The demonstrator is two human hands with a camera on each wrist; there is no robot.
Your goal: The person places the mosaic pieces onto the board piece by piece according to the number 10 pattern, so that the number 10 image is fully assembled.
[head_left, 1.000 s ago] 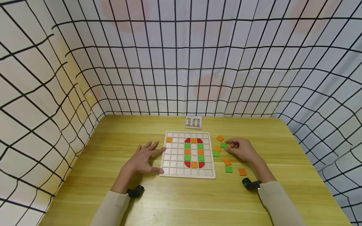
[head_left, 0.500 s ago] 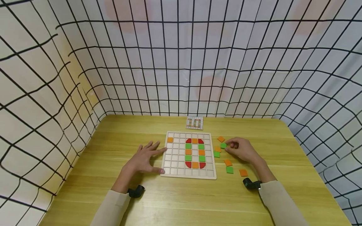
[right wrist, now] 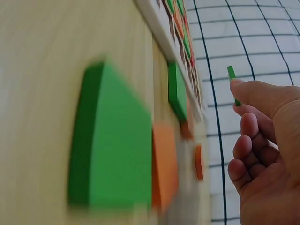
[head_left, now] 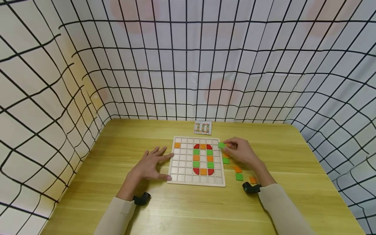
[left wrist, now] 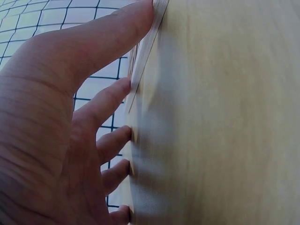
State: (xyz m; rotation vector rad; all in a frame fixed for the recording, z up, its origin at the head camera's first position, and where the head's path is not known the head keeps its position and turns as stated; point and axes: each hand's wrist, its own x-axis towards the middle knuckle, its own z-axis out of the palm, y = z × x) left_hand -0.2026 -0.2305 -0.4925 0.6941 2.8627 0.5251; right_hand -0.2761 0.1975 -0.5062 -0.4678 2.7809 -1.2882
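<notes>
Black-gridded white backdrop [head_left: 192, 60]: behind everything.
Flat green square tile [head_left: 221, 145]: raised near pale square gridded board [head_left: 196, 184]; likely light, stiff (edges suit fingertips).
Right hand [head_left: 241, 151]: thumb and finger pinch tile.
Left hand [head_left: 150, 164]: fingers wide, 2 touching board.

The head view is bright and even, with a pale sheen on the tabletop [head_left: 188, 209] before me, and the gridded backdrop [head_left: 188, 58] looks bent toward the sides. My left hand [left wrist: 51, 103] throws soft shadows; in the right wrist view, the nearest green tile [right wrist: 119, 150] blurs.
</notes>
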